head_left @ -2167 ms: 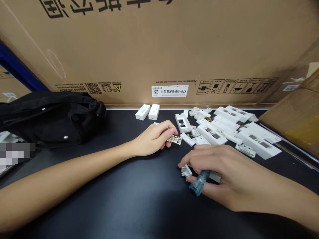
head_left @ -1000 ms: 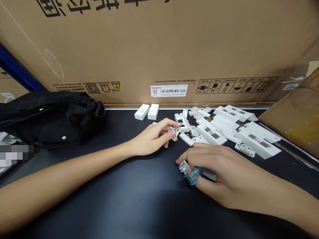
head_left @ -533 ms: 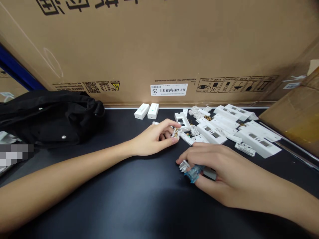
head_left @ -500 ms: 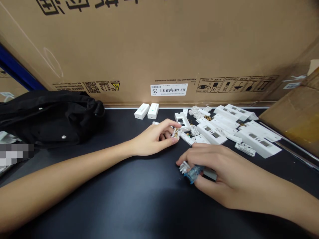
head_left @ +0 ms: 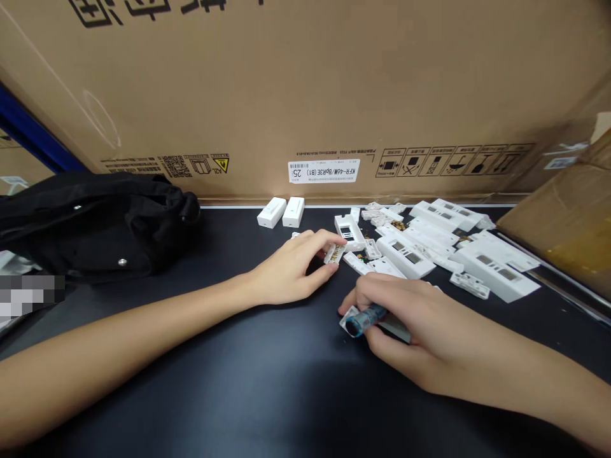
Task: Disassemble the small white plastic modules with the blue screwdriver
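My left hand point(head_left: 293, 267) pinches a small white plastic part with brass-coloured contacts point(head_left: 335, 254) between thumb and fingertips, just above the dark tabletop point(head_left: 248, 375). To the right and closer to me, my right hand point(head_left: 420, 318) is closed around the see-through blue handle point(head_left: 367, 319) of what looks like a screwdriver. Its dark round end faces left; any shaft is hidden. Under this hand lies a white plastic piece point(head_left: 347, 317), partly covered by the handle and fingers. Whether the fingers also grip that piece I cannot tell.
White housings with rectangular cut-outs point(head_left: 405, 253) and smaller parts are piled at the right. Two white boxed units point(head_left: 293, 212) stand at the back. A black bag point(head_left: 95, 222) lies at the left. Large cardboard boxes point(head_left: 296, 95) close off the rear and right.
The blue handle has turned so its dark end points more toward me. The small part in my left hand has tilted and shifted slightly left. Both hands stay in nearly the same place.
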`<state>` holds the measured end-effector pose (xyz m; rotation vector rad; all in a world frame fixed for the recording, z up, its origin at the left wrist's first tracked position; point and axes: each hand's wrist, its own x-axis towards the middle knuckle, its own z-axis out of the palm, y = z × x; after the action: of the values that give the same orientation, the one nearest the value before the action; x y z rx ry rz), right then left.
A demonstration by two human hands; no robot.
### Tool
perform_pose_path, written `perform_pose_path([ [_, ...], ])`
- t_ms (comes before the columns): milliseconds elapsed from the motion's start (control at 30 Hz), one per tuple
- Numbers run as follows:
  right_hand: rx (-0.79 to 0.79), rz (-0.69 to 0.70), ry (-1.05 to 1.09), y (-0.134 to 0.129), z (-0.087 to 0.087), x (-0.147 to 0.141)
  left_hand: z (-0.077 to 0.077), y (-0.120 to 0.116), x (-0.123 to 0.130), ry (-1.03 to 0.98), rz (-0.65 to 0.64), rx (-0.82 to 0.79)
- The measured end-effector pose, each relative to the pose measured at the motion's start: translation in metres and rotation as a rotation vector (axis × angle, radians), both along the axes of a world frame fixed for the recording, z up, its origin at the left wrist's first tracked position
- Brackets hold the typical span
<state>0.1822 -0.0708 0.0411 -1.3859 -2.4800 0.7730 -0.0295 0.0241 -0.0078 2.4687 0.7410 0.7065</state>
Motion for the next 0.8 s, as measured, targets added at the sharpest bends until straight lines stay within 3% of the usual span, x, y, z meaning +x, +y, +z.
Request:
perform_pose_path([
  [233, 0.064, -0.006, -0.026, 0.004, -0.007, 0.002, -0.001, -0.003, 0.001, 0.077, 0.166, 0.010],
  [367, 0.092, 0.005, -0.016, 0.004, -0.006, 0.002, -0.002, -0.004, 0.000, 0.067, 0.190, 0.029],
  [533, 0.196, -0.028, 0.075, 0.005, 0.006, 0.006, -0.003, -0.003, -0.002, 0.009, 0.059, 0.049],
  [800, 0.452, -0.313, 0.273, 0.009, 0.014, 0.014, -0.004, -0.004, -0.002, -0.099, -0.144, 0.023],
])
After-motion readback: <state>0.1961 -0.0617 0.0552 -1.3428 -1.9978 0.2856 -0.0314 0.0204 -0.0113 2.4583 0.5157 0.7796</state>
